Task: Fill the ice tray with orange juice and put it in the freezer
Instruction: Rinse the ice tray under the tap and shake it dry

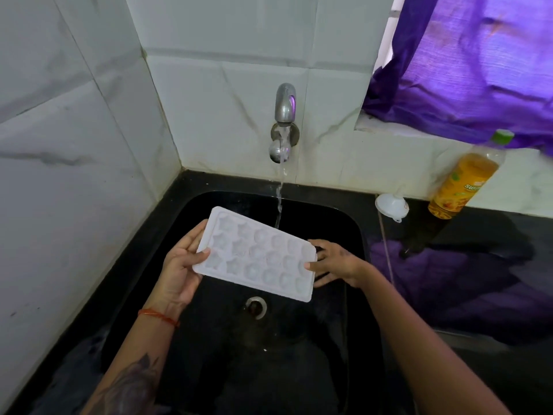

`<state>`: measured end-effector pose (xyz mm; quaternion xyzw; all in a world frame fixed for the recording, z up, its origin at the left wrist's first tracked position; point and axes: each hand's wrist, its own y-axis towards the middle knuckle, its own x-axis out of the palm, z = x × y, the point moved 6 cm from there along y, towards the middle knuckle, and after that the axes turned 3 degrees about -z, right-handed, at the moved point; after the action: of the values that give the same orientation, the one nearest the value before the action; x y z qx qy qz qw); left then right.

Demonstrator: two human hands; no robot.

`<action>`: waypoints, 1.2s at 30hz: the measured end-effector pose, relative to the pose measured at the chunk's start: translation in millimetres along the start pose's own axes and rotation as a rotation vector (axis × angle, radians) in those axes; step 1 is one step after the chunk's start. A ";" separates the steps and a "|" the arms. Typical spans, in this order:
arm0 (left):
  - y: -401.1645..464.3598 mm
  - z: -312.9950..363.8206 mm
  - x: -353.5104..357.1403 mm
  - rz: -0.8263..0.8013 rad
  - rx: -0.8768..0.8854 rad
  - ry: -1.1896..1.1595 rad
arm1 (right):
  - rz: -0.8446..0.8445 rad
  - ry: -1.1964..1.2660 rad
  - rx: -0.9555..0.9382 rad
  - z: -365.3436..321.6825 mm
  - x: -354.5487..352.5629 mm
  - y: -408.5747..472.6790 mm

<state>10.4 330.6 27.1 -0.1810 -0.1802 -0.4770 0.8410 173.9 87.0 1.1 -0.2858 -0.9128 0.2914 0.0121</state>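
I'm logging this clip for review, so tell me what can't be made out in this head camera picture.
- Juice bottle: head view, motion blur smears the label, so its text is unreadable.
- Right hand: its fingertips go behind the ice tray, so the grip there is hidden.
- Tray cavities: too pale to tell whether they hold water.
- Left hand: its fingers lie under the tray.
- Sink: its near rim is cut off by the bottom edge.
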 end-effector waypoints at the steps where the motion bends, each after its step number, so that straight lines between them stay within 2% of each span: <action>1: -1.9 0.7 2.6 -0.026 0.002 0.022 | 0.078 0.021 -0.047 3.1 -3.4 -7.0; 5: -7.2 -7.4 -2.9 0.036 -0.020 0.193 | 0.411 -0.105 -0.247 -11.8 -18.4 -42.5; 9: -17.9 -33.2 -9.2 0.137 -0.152 0.346 | 0.689 -0.426 -0.485 -41.3 -17.1 -88.9; 11: -24.6 -44.9 -4.7 0.146 -0.205 0.325 | 0.787 -0.564 -0.631 -52.0 -6.4 -110.4; 14: -29.2 -46.2 8.3 0.171 -0.145 0.248 | 0.897 -0.682 -0.827 -60.8 8.9 -137.0; 18: -30.7 -35.5 18.8 0.193 -0.024 0.224 | 0.979 -0.701 -0.958 -60.9 17.1 -157.5; 25: -41.8 -29.5 31.7 0.145 0.138 0.388 | 1.036 -0.728 -1.042 -51.2 28.9 -174.6; 32: -58.8 -55.6 24.6 0.114 0.031 0.501 | 0.993 -0.801 -1.010 -32.5 29.8 -174.1; 36: -68.6 -64.3 27.7 0.145 0.038 0.522 | 0.928 -0.714 -0.971 -25.0 19.9 -176.6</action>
<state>-27.5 246.7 -6.5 -0.0488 0.0471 -0.4427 0.8941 71.1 -7.2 114.1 -0.5020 -0.6731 -0.0929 -0.5350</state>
